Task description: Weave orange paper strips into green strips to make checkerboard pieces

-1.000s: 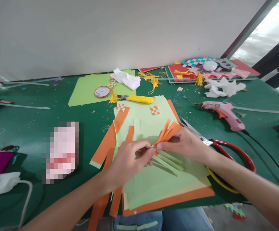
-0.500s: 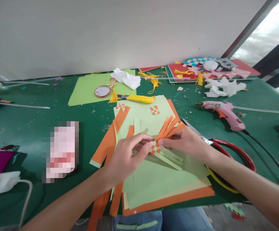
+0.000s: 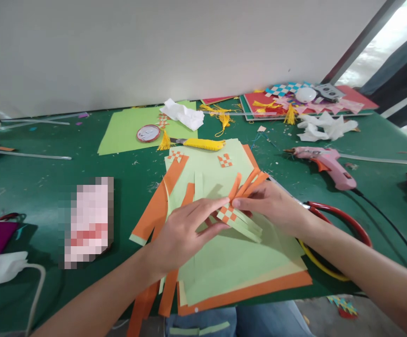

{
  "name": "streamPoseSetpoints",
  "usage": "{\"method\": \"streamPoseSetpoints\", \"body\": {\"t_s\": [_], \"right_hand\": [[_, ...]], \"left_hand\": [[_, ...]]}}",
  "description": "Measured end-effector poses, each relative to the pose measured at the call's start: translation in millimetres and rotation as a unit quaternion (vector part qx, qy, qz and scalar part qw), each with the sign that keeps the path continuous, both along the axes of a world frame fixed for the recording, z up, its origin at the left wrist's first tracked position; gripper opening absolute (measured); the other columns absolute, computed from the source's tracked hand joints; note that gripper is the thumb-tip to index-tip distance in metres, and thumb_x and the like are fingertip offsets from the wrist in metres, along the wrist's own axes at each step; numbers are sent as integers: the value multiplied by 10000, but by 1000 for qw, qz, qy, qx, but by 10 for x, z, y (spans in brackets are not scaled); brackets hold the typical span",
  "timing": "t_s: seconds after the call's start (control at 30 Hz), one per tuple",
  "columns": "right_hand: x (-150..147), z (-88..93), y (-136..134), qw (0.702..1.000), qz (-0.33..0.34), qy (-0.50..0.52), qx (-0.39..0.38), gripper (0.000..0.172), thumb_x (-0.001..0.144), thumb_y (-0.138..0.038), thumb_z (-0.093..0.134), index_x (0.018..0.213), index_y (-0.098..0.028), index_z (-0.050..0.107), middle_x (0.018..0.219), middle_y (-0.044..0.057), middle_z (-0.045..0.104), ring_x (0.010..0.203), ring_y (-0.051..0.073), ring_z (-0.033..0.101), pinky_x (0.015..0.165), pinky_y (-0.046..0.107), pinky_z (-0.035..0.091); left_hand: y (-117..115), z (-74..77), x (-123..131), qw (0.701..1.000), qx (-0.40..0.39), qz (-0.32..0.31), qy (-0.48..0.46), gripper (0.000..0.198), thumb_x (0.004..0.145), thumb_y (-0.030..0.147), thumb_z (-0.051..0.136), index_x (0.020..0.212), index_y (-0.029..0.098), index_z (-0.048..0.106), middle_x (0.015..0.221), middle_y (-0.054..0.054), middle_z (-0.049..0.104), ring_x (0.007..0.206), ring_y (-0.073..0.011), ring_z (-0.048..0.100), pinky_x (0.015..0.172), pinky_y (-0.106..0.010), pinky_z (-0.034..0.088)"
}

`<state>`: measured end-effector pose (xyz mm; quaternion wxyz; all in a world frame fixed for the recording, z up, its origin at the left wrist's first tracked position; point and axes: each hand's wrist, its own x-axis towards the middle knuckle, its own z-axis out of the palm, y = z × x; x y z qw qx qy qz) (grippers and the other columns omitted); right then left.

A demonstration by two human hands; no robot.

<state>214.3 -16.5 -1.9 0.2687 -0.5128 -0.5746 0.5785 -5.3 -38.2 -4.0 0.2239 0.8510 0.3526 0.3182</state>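
Both hands are at a small woven paper piece (image 3: pixel 228 214) checkered in orange and pale green. Loose orange strips (image 3: pixel 253 180) fan out from its top, and pale green strips (image 3: pixel 248 229) trail toward the lower right. My right hand (image 3: pixel 277 206) pinches the piece at the base of the orange strips, thumb in front. At the left edge, my left hand (image 3: pixel 185 229) has its index fingertip on the top corner and its thumb by the lower side. Beneath lies a stack of pale green sheets (image 3: pixel 231 271). Two small finished-looking checkered squares rest higher on it, including one square (image 3: pixel 225 160).
Long orange strips (image 3: pixel 170 290) lie left of the stack. Red-handled scissors (image 3: pixel 347 215) and a pink glue gun (image 3: pixel 333 164) are at right. A yellow utility knife (image 3: pixel 203 144) lies behind the stack. At left are a pixelated object (image 3: pixel 89 220) and a white charger (image 3: pixel 1 267).
My left fingers have straightened and shifted, the index now reaching the piece's top corner. The orange strips have spread into separate groups, and the green strips sit closer together.
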Motion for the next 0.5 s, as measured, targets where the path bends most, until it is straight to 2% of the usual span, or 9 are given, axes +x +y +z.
{"method": "streamPoseSetpoints", "body": {"t_s": [0.13, 0.33, 0.5], "right_hand": [[-1, -16, -2, 1000, -6, 1, 5, 382, 726, -511, 705, 599, -158, 627, 550, -14, 527, 530, 110, 465, 483, 262, 332], [-6, -23, 0, 1000, -24, 10, 7, 342, 725, -498, 715, 678, -163, 668, 590, -5, 570, 571, 129, 506, 497, 264, 354], [-8, -15, 5, 1000, -23, 19, 2, 343, 714, -502, 726, 679, -166, 674, 575, -7, 570, 579, 136, 521, 509, 269, 377]], "left_hand": [[-4, 2, 4, 1000, 25, 9, 4, 364, 897, 279, 621, 1246, 234, 530, 1061, -36, 717, 712, -97, 693, 778, -232, 578], [-16, 2, -16, 995, 101, 12, 17, 369, 859, 198, 666, 1214, 198, 563, 1101, -48, 723, 888, -127, 707, 840, -218, 567], [-25, -30, -49, 990, 135, 12, 45, 359, 871, 207, 649, 1218, 217, 562, 1082, -36, 737, 927, -148, 709, 881, -263, 566]]}}
